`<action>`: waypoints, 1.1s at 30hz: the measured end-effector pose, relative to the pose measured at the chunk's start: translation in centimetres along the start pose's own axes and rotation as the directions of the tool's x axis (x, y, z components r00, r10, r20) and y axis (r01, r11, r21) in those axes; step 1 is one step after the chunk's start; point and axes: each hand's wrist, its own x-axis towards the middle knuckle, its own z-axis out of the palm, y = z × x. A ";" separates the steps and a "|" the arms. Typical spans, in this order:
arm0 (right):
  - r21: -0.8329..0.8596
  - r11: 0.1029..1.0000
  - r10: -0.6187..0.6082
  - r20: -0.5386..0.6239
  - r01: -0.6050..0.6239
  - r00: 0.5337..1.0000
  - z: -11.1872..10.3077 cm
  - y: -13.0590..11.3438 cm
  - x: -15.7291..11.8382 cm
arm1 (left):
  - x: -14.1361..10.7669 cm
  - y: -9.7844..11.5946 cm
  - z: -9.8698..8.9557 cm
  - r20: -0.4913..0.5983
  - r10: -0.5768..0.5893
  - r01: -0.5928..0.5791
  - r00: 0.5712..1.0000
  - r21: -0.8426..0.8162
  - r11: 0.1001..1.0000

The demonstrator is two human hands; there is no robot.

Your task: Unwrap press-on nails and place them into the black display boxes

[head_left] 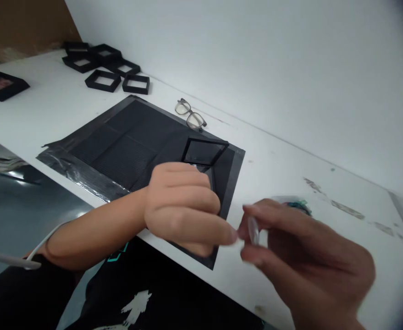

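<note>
My right hand [300, 252] pinches a small, thin, whitish translucent disc [253, 230] between thumb and fingers, seen nearly edge-on. My left hand [184, 206] is closed, its knuckles towards me, and one fingertip reaches the fingers of my right hand. Whatever the left fingers hold, if anything, is hidden. Beneath and behind the left hand lies a black mat [118, 142] with taped edges. On it stands a thin black frame [204, 151], opened at an angle, its lower part partly covered by my left hand.
A pair of glasses [189, 114] lies at the mat's back edge. Several black box frames [103, 81] are grouped at the back left, and another black frame [15, 87] sits farther left. A clear packet with something dark green [297, 206] is partly behind my right hand. A white wall [256, 68] borders the table.
</note>
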 end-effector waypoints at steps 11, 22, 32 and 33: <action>-0.699 0.679 0.418 0.115 -0.226 0.901 3.5 7.0 6.1 | -3.4 -5.3 -2.9 0.101 0.158 -0.166 0.982 0.077 0.983; -0.719 0.629 0.470 0.049 -0.296 0.881 3.4 7.0 6.5 | -4.5 -5.1 -0.7 0.447 0.007 -0.050 0.894 0.083 0.995; -0.727 0.653 0.416 0.110 -0.212 0.903 3.6 8.5 6.8 | -4.4 -4.7 -1.3 0.528 -0.086 0.028 0.845 0.117 0.993; -0.726 0.655 0.414 0.111 -0.211 0.904 3.6 8.7 6.8 | -4.4 -4.7 -1.2 0.538 -0.098 0.040 0.838 0.117 0.992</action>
